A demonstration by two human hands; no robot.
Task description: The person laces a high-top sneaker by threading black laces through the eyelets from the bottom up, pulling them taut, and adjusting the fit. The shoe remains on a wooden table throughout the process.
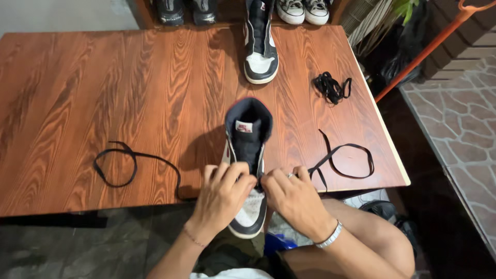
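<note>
Sneaker (247, 155), high-top, at the near edge of the wooden table (103, 93), toe overhanging; left hand (222, 195) and right hand (293, 199) each pinch its black lace (343, 157) at the lowest eyelets; loose ends trail to both sides; second sneaker (260, 44) beyond

The left hand (223, 191) and right hand (293, 195) are covering the lower eyelets and toe area of the high-top sneaker (247, 155) at the bottom centre, so the grip on the black lace (135, 164) is staying hidden. Along the top edge, the frame is cutting off the second sneaker (260, 46), the dark shoes (186, 11) and the white shoes (303, 10). The desk (103, 93) is running out of frame at the left.
</note>
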